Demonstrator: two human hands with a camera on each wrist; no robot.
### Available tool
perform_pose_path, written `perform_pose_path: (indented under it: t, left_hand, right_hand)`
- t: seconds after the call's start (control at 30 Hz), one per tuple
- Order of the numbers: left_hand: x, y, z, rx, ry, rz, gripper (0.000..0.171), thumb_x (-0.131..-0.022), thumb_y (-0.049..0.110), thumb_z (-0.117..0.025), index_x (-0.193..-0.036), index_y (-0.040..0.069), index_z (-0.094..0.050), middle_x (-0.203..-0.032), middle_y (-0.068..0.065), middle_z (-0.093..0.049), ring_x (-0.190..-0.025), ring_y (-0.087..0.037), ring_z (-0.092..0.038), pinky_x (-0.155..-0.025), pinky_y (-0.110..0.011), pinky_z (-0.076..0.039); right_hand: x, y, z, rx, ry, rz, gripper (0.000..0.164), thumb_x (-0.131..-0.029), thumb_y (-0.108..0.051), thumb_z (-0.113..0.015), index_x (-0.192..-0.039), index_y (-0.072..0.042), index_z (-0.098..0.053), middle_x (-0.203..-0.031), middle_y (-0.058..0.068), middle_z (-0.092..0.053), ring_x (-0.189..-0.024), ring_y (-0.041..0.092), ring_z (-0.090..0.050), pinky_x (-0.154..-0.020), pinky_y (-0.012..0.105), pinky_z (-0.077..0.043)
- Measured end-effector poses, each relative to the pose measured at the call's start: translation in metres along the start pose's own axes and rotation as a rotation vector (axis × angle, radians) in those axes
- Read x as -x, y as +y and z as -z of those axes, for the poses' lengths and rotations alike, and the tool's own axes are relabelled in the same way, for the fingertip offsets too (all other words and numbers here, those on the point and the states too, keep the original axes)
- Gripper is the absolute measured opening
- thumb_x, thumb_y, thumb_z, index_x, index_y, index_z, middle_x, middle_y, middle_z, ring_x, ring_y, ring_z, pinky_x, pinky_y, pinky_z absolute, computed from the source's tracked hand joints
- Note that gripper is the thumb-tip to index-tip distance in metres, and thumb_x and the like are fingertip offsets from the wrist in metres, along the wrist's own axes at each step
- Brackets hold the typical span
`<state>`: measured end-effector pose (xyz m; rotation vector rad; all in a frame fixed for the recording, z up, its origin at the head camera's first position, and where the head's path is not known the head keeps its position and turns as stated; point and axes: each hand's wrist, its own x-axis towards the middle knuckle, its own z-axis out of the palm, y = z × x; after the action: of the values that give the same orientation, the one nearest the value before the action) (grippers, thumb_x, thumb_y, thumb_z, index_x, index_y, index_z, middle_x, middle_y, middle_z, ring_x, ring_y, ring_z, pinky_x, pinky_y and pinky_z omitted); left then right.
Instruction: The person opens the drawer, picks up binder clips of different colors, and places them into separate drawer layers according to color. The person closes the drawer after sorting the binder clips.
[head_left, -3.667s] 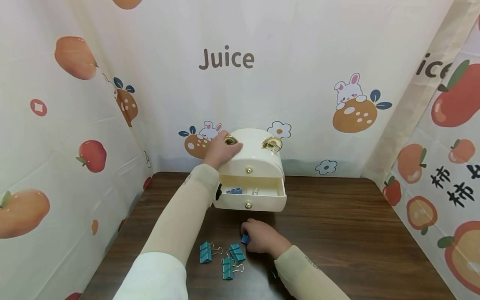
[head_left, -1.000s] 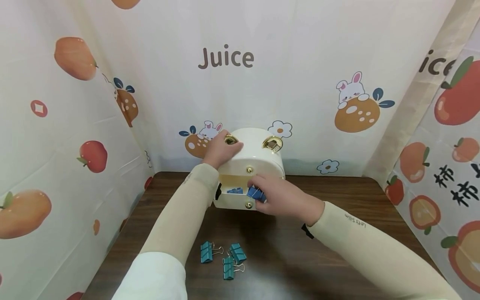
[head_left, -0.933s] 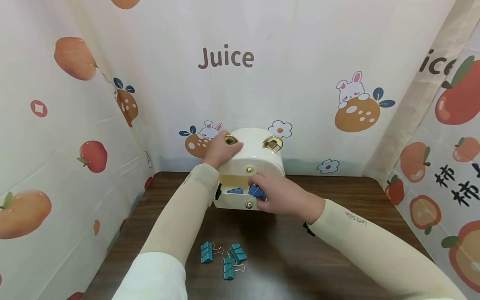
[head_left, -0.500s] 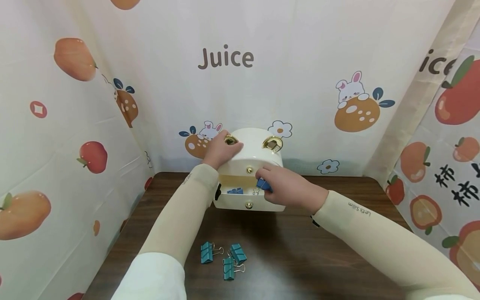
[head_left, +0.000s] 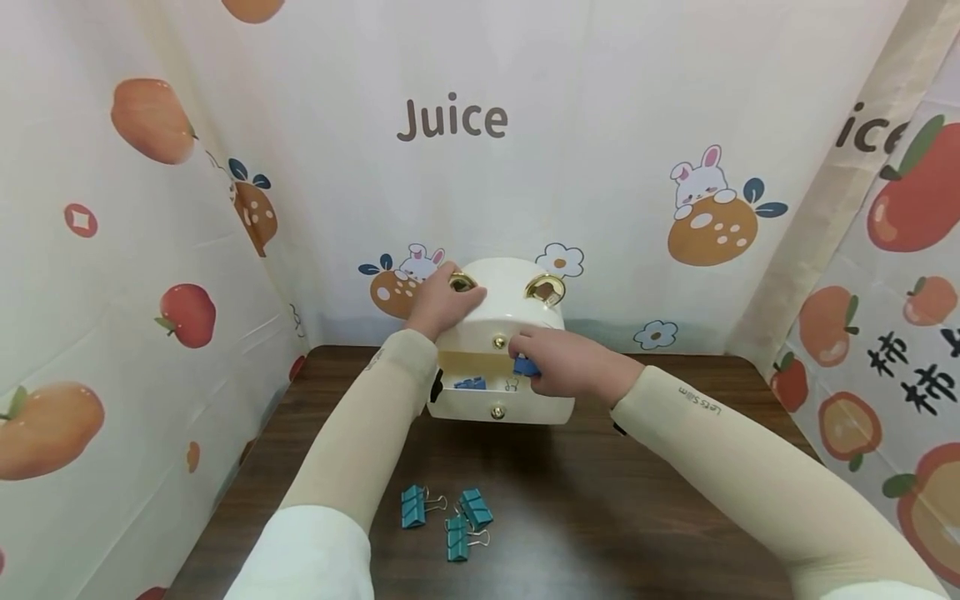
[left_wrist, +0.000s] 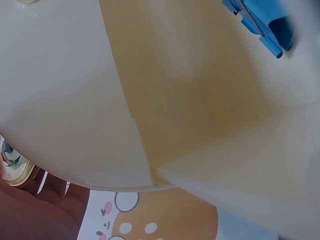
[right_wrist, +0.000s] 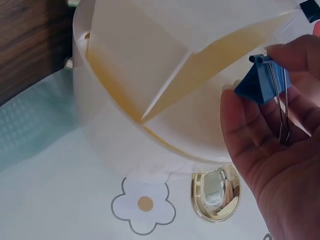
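Note:
A small white drawer box (head_left: 517,321) with gold round fittings stands at the back of the table, its lower drawer (head_left: 457,407) pulled out. My left hand (head_left: 441,302) holds the box's top left by one gold fitting. Above the right part of the drawer, my right hand (head_left: 562,360) pinches a blue binder clip (right_wrist: 265,82) between thumb and fingers; its wire handles point toward the palm. Inside the drawer lies another blue binder clip (head_left: 471,383), also partly seen in the left wrist view. Wire handles of a further clip (head_left: 512,385) show beside it.
Three teal binder clips, one on the left (head_left: 413,507), one on the right (head_left: 476,507) and one in front (head_left: 457,537), lie on the dark wooden table (head_left: 675,467). A fruit-printed curtain (head_left: 600,100) encloses the back and sides. The box stands close to it.
My right hand has lifted a blue binder clip off the table and brought it up to the drawer, then shifted slightly right. My left hand has stayed on the box.

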<state>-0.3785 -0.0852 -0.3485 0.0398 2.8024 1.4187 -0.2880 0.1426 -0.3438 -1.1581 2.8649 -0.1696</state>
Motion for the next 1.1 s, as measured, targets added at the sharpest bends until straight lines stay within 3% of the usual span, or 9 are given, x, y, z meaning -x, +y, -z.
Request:
perform_pose_path:
  t: [0.53, 1.1]
  left_hand:
    - [-0.0016, -0.0020, -0.0017, -0.013, 0.011, -0.011, 0.044, -0.090, 0.052, -0.073, -0.116, 0.023, -0.053, -0.106, -0.005, -0.061, -0.093, -0.025, -0.063, -0.072, -0.039, -0.057]
    - [0.0005, 0.0013, -0.0016, -0.010, 0.007, -0.002, 0.044, -0.091, 0.050, -0.073, -0.118, 0.022, -0.053, -0.107, -0.006, -0.061, -0.092, -0.025, -0.063, -0.071, -0.038, -0.056]
  right_hand:
    - [-0.0059, -0.0008, 0.0010, 0.002, -0.083, -0.011, 0.035, -0.086, -0.013, -0.083, -0.115, -0.014, -0.064, -0.112, 0.001, -0.060, -0.094, 0.019, -0.055, -0.086, 0.038, -0.054]
    - [-0.0073, 0.0017, -0.0055, -0.005, -0.085, 0.006, 0.035, -0.085, -0.011, -0.084, -0.116, -0.013, -0.068, -0.112, 0.003, -0.066, -0.097, 0.018, -0.058, -0.091, 0.040, -0.054]
